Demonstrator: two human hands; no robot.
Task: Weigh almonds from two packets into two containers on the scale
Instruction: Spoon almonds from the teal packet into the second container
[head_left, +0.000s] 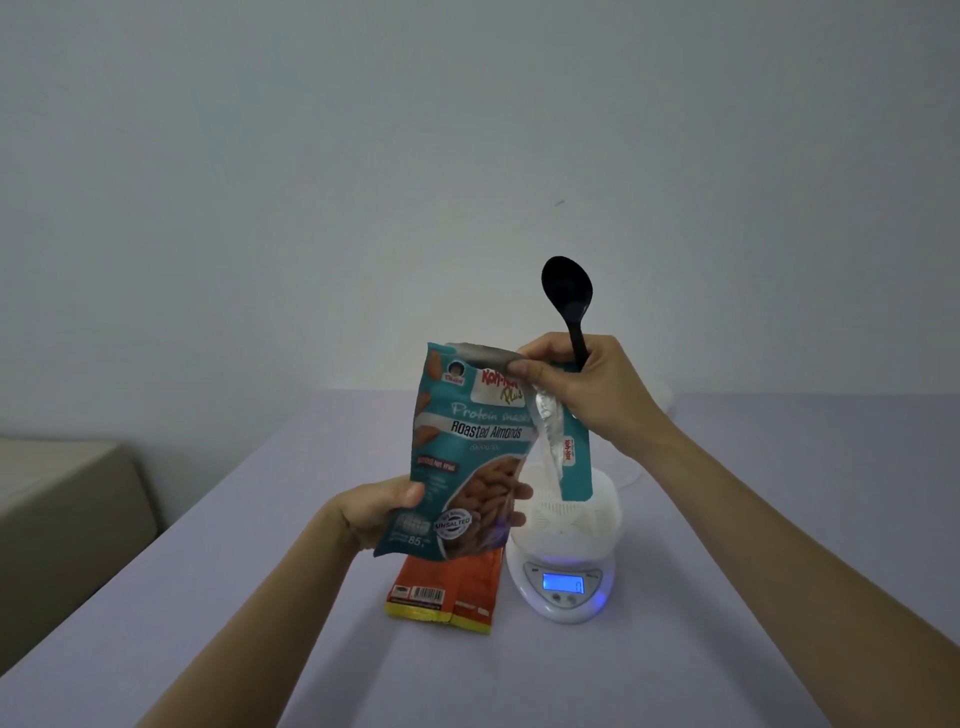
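Pale bare wall fills the background above a lavender counter (727, 519). Your left hand (384, 512) grips the teal almond packet (467, 441) at its lower left corner, thumb on the printed face and fingers curled round behind, their tips showing at the packet's 3 o'clock edge. Your right hand (587, 389) is closed too: its thumb and fingers pinch the packet's torn top edge, and it also holds the black spoon (567, 291) by the handle, bowl pointing up to 12 o'clock. The packet hangs between your two hands, its long axis running 12 to 6 o'clock, mouth up and label facing you; a torn strip with silver lining dangles toward 6 o'clock. Directly below that strip, at 5 o'clock from your right hand, the white container (587, 519) sits on the scale (563, 597), whose display glows blue. At 6 o'clock from the teal packet the orange packet (447, 587) lies flat on the counter just beside the scale, barcode end toward you.
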